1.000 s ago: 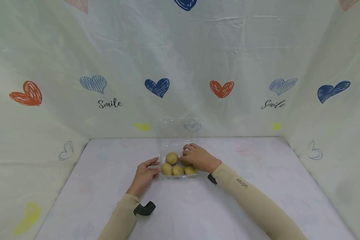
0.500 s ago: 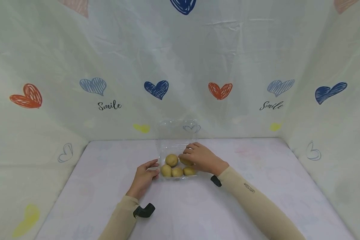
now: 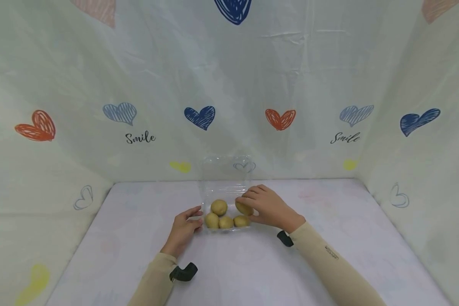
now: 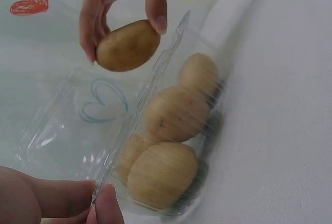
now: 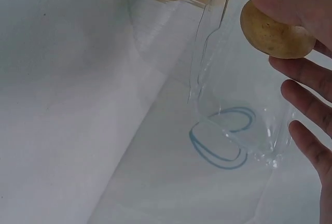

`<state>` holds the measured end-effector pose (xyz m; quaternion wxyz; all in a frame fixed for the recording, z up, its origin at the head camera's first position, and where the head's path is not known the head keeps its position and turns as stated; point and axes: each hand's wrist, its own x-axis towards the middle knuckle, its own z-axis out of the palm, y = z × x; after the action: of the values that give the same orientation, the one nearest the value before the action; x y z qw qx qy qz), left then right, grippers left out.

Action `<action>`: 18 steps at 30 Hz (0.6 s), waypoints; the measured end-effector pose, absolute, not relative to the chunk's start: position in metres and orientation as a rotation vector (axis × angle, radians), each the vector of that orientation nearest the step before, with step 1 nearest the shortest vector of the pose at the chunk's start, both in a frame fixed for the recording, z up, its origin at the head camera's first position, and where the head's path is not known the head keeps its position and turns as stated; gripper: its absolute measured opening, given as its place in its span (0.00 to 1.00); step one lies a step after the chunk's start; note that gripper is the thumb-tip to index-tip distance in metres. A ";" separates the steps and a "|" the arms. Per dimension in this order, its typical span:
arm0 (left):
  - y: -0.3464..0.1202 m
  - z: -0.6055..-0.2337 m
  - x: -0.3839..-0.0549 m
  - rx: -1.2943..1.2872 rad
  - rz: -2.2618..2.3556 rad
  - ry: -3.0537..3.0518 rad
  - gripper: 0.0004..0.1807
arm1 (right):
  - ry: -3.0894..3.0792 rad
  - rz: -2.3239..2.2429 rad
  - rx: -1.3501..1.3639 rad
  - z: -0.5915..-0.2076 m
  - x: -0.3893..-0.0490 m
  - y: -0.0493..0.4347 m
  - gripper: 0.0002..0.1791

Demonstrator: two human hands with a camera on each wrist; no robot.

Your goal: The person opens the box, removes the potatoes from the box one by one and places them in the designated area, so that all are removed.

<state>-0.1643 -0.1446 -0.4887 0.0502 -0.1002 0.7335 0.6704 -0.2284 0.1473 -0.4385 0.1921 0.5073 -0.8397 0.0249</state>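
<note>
A clear plastic clamshell box (image 3: pixel 229 230) stands on the table with its lid raised at the back. Several potatoes (image 4: pixel 163 175) lie inside it. My left hand (image 3: pixel 181 229) pinches the rim at the box's left side between thumb and fingers, as the left wrist view shows. My right hand (image 3: pixel 271 208) grips another potato (image 4: pixel 128 46) between thumb and fingertips, raised above the rim over the box's right part. In the right wrist view, the thumb lies over this potato (image 5: pixel 264 32) and one finger is beneath it; the other fingers are spread away.
The transparent lid (image 3: pixel 222 168) stands up against the backdrop (image 3: pixel 237 85), which is printed with hearts and "Smile". White table surface (image 3: pixel 229 272) lies in front of the box and to both sides.
My right hand has lifted the potato out from among the others and drawn back slightly to the right. The left hand stays at the box's side. The head view has tilted slightly upward.
</note>
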 end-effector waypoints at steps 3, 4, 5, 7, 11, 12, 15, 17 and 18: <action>-0.144 -0.488 -0.164 -0.307 2.045 2.227 0.27 | -2.355 0.094 1.386 -0.440 -0.227 0.154 0.36; -0.144 -0.488 -0.164 -0.307 2.045 2.226 0.27 | -2.359 0.099 1.373 -0.440 -0.227 0.157 0.36; -0.144 -0.488 -0.164 -0.308 2.048 2.224 0.27 | -2.362 0.101 1.360 -0.441 -0.227 0.159 0.36; -0.144 -0.488 -0.163 -0.310 2.050 2.224 0.27 | -2.370 0.110 1.336 -0.442 -0.226 0.163 0.36; -0.143 -0.488 -0.163 -0.317 2.060 2.224 0.27 | -2.381 0.138 1.288 -0.442 -0.225 0.172 0.37; -0.143 -0.488 -0.163 -0.308 2.062 2.228 0.27 | -2.384 0.147 1.275 -0.442 -0.224 0.174 0.37; -0.142 -0.488 -0.164 -0.312 2.072 2.223 0.27 | -2.397 0.167 1.236 -0.444 -0.224 0.180 0.36; -0.142 -0.488 -0.164 -0.303 2.074 2.225 0.27 | -2.412 0.177 1.210 -0.446 -0.224 0.184 0.35; -0.142 -0.488 -0.164 -0.302 2.072 2.226 0.27 | -2.420 0.182 1.198 -0.446 -0.224 0.187 0.35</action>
<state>-0.1642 -0.1422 -0.4879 0.0428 -0.0987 0.7276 0.6775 -0.2239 0.1866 -0.4464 0.2160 0.4322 -0.8731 0.0656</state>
